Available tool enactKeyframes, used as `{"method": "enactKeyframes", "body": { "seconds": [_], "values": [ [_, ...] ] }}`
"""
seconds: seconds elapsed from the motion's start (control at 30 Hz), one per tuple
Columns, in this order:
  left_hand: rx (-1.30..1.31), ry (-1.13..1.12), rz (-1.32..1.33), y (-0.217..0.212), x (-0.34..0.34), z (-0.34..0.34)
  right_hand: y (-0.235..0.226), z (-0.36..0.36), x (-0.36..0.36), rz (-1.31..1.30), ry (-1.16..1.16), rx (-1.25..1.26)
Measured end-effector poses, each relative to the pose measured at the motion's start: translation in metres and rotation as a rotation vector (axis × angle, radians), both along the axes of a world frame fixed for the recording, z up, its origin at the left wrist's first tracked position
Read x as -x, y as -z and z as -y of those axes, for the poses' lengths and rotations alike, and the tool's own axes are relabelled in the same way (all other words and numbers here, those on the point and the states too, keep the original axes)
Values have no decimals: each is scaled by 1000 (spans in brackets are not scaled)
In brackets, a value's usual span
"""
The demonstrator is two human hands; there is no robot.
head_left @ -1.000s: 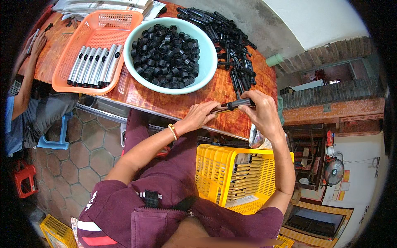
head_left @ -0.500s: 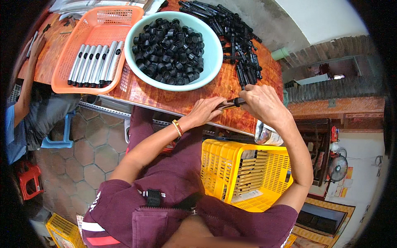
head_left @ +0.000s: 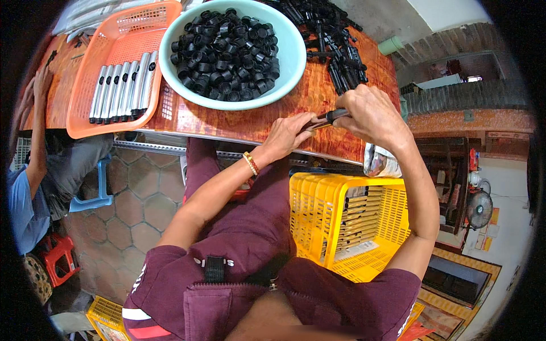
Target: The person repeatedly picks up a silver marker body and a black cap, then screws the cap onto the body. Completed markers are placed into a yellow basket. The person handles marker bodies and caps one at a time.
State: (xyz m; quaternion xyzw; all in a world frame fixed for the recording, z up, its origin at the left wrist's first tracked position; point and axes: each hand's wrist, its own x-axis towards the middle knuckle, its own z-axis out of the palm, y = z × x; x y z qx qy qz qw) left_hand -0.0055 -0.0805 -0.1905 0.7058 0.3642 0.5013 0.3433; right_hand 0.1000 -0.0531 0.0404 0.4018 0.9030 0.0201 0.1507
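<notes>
Over the front edge of the reddish wooden table (head_left: 227,120), both my hands hold a slim dark tube (head_left: 326,119) with a black end. My left hand (head_left: 284,136) pinches its left part between thumb and fingers. Closed round the black right end is my right hand (head_left: 372,116), whose fingers mostly hide it. Beyond my hands stands a pale blue basin (head_left: 297,79) full of short black ring-shaped caps (head_left: 227,62). A heap of long black rod-like parts (head_left: 341,62) lies to its right. Several silver tubes (head_left: 122,91) with black ends rest side by side in an orange basket (head_left: 77,111).
A yellow crate (head_left: 310,213) holding rows of tubes lies by my right leg, below the table edge. At the far left a co-worker's arm (head_left: 37,136) reaches onto the table. A blue stool (head_left: 103,190) and a red stool (head_left: 58,261) stand on the tiled floor.
The view has shifted a little. Both my hands keep their hold on the tube, its right end now tilted up slightly more. The co-worker's hands have moved closer together.
</notes>
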Motion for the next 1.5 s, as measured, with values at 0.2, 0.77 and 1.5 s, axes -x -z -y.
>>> {"method": "enactKeyframes", "body": {
  "seconds": [0.2,0.77,1.5],
  "values": [
    [-44,-45,-16,5,-9,1,2,7,1,6,197,-62],
    [-36,36,39,17,0,-13,31,4,-211,-803,772,-82],
    [782,545,712,-39,60,40,248,-71,-327,-1739,1172,-300]
  ]
}}
